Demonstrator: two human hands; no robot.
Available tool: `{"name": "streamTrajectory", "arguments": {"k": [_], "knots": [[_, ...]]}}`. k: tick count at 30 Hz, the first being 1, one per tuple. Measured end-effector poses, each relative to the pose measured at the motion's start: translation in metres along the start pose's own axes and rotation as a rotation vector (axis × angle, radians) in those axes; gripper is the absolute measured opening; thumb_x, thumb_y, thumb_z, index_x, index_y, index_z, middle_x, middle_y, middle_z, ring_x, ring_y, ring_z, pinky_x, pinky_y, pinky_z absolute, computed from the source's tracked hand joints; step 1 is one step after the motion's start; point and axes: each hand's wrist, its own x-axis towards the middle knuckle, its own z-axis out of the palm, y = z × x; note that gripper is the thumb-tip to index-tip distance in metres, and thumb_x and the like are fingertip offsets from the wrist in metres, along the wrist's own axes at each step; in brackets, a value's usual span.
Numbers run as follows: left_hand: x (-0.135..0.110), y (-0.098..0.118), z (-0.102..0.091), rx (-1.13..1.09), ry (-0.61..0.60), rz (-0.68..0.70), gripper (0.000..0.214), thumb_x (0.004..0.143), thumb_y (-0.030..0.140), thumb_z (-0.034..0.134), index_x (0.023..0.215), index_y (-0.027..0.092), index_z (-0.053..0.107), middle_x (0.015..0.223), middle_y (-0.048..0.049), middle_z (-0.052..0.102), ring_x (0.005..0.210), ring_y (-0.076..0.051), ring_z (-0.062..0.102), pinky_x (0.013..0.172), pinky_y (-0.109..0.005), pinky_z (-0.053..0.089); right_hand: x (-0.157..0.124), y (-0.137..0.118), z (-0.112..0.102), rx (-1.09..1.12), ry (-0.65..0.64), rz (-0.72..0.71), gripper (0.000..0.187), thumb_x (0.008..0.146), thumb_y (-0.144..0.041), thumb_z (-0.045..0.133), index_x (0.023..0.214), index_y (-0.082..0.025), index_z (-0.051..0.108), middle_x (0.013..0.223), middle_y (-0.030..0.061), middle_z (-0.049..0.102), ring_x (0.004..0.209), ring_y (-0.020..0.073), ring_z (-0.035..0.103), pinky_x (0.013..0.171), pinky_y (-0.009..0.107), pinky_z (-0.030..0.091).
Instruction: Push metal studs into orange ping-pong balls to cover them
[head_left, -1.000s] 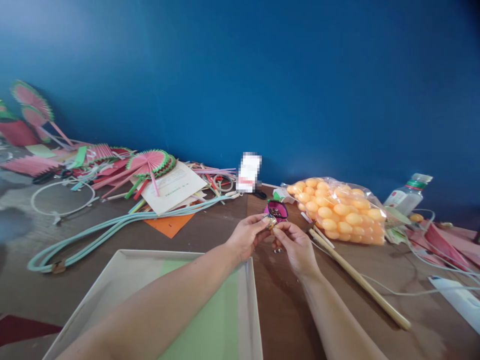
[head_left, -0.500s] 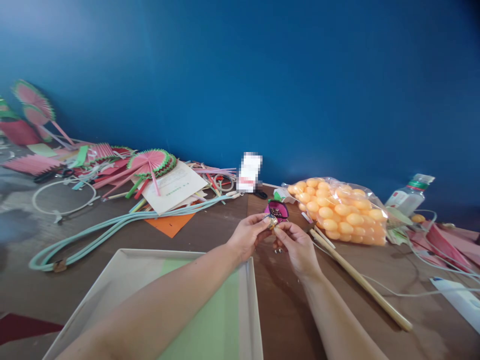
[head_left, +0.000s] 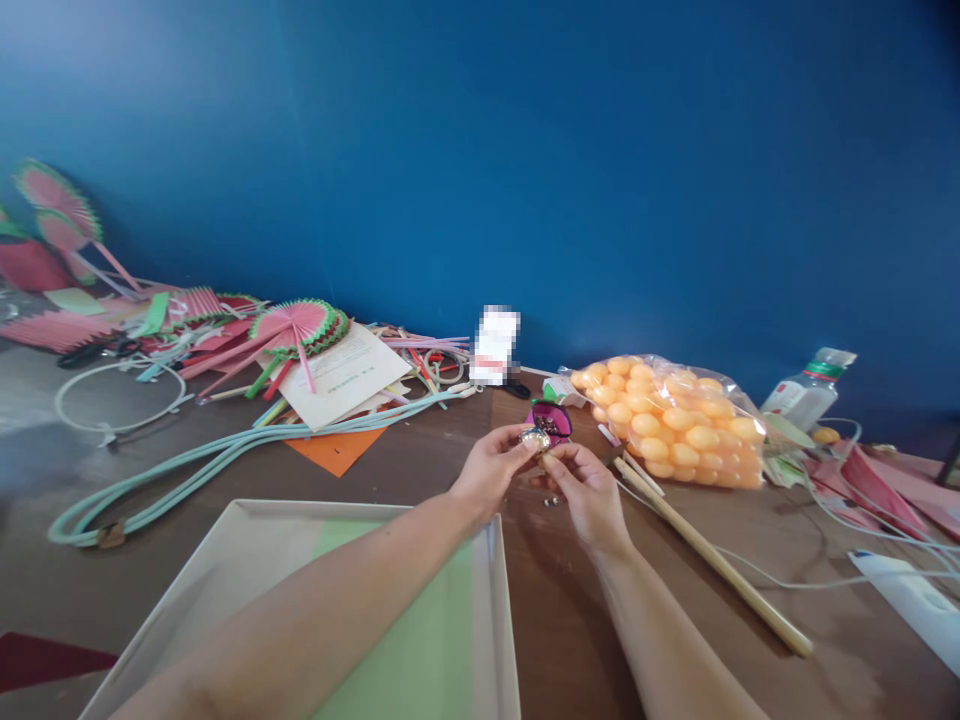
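Observation:
My left hand [head_left: 489,468] is closed, with thumb and fingers pinching a small, shiny, rounded metal piece [head_left: 535,440], silver and gold in colour. My right hand [head_left: 589,490] meets it from the right, thumb and forefinger pinched at its lower edge; the fingertips hide part of it. Just behind the hands stands a small open magenta container [head_left: 559,421] with a dark rim and small dark bits inside. A few tiny shiny beads [head_left: 551,501] lie on the brown table below my right fingers.
A pale tray [head_left: 495,600] with a green bottom lies under my left forearm. Right are a wooden stick [head_left: 720,560], a bag of orange balls [head_left: 675,420] and a bottle [head_left: 810,388]. Left are pale blue tubing [head_left: 225,447] and paper fans [head_left: 300,328]. A blurred-out phone-like rectangle [head_left: 496,345] leans against the wall.
The view has shifted slightly, so everything sits a little further left. Both hands stay together on the metal piece, which shows more of its shiny top now.

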Motion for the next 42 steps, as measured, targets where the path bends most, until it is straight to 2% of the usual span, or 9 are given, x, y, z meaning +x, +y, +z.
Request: {"name": "streamTrajectory", "arguments": {"k": [6, 13, 17, 21, 25, 27, 32, 36, 42], "knots": [[0.001, -0.004, -0.004, 0.089, -0.012, 0.057, 0.045, 0.067, 0.033, 0.075, 0.104, 0.013, 0.063, 0.098, -0.0115, 0.068, 0.090, -0.020, 0.062, 0.083, -0.035, 0.048, -0.002, 0.002, 0.003, 0.031, 0.010, -0.038, 0.020, 0.073, -0.035, 0.073, 0.077, -0.021, 0.060, 0.067, -0.0036, 0.059, 0.057, 0.0114, 0.056, 0.062, 0.028, 0.054], [-0.003, -0.001, -0.002, 0.147, -0.018, 0.084, 0.043, 0.069, 0.034, 0.073, 0.105, 0.013, 0.063, 0.098, -0.0106, 0.067, 0.085, -0.016, 0.061, 0.078, -0.029, 0.048, -0.003, -0.004, 0.005, 0.001, 0.019, -0.022, 0.027, 0.070, -0.039, 0.075, 0.075, -0.021, 0.054, 0.062, -0.0045, 0.057, 0.054, 0.0123, 0.057, 0.059, 0.028, 0.053], [-0.002, -0.001, 0.001, 0.063, -0.009, 0.059, 0.042, 0.066, 0.033, 0.075, 0.102, 0.013, 0.065, 0.095, -0.0095, 0.067, 0.083, -0.017, 0.062, 0.074, -0.028, 0.048, -0.001, -0.006, 0.005, -0.008, 0.009, -0.013, 0.029, 0.071, -0.039, 0.074, 0.082, -0.022, 0.053, 0.065, -0.0040, 0.058, 0.056, 0.0130, 0.058, 0.057, 0.028, 0.052], [-0.003, 0.001, 0.003, -0.095, -0.042, 0.001, 0.036, 0.067, 0.030, 0.075, 0.097, 0.011, 0.066, 0.090, -0.0082, 0.067, 0.076, -0.015, 0.062, 0.068, -0.027, 0.049, 0.001, -0.005, 0.002, -0.023, -0.018, -0.029, 0.033, 0.073, -0.038, 0.073, 0.095, -0.023, 0.054, 0.073, -0.0013, 0.064, 0.062, 0.0142, 0.061, 0.064, 0.030, 0.054], [-0.004, 0.005, 0.004, -0.158, -0.016, -0.065, 0.023, 0.075, 0.022, 0.068, 0.094, 0.009, 0.066, 0.088, -0.0092, 0.067, 0.074, -0.014, 0.064, 0.073, -0.027, 0.051, -0.001, -0.002, 0.001, 0.013, -0.043, -0.020, 0.031, 0.076, -0.036, 0.071, 0.099, -0.023, 0.055, 0.073, -0.0014, 0.063, 0.062, 0.0138, 0.061, 0.067, 0.032, 0.055], [-0.003, 0.006, 0.003, -0.182, 0.035, -0.085, 0.023, 0.078, 0.017, 0.064, 0.099, 0.010, 0.064, 0.089, -0.0095, 0.068, 0.076, -0.014, 0.065, 0.076, -0.027, 0.052, -0.001, -0.001, 0.001, 0.041, -0.047, -0.018, 0.029, 0.077, -0.034, 0.070, 0.099, -0.023, 0.055, 0.073, -0.0019, 0.062, 0.061, 0.0127, 0.059, 0.066, 0.031, 0.055], [0.000, 0.006, 0.000, -0.201, 0.073, -0.102, 0.033, 0.082, 0.015, 0.059, 0.115, 0.012, 0.058, 0.091, -0.0101, 0.069, 0.076, -0.014, 0.066, 0.080, -0.031, 0.054, 0.000, 0.000, -0.002, 0.071, 0.019, -0.023, 0.026, 0.076, -0.034, 0.070, 0.095, -0.023, 0.057, 0.073, -0.0026, 0.061, 0.057, 0.0108, 0.053, 0.055, 0.025, 0.051], [0.000, 0.006, -0.001, -0.180, 0.035, -0.105, 0.030, 0.078, 0.022, 0.067, 0.106, 0.012, 0.063, 0.093, -0.0094, 0.069, 0.078, -0.014, 0.066, 0.082, -0.029, 0.054, 0.003, -0.001, -0.005, 0.081, 0.127, -0.041, 0.027, 0.073, -0.035, 0.072, 0.092, -0.021, 0.059, 0.071, -0.0025, 0.057, 0.053, 0.0100, 0.048, 0.049, 0.024, 0.048], [0.000, 0.007, 0.000, -0.111, 0.075, -0.136, 0.028, 0.069, 0.014, 0.074, 0.096, 0.011, 0.066, 0.090, -0.0077, 0.069, 0.073, -0.011, 0.065, 0.080, -0.026, 0.053, 0.006, -0.002, -0.011, 0.077, 0.192, -0.073, 0.025, 0.072, -0.034, 0.071, 0.090, -0.021, 0.060, 0.073, -0.0009, 0.058, 0.052, 0.0093, 0.046, 0.046, 0.022, 0.046]]}}
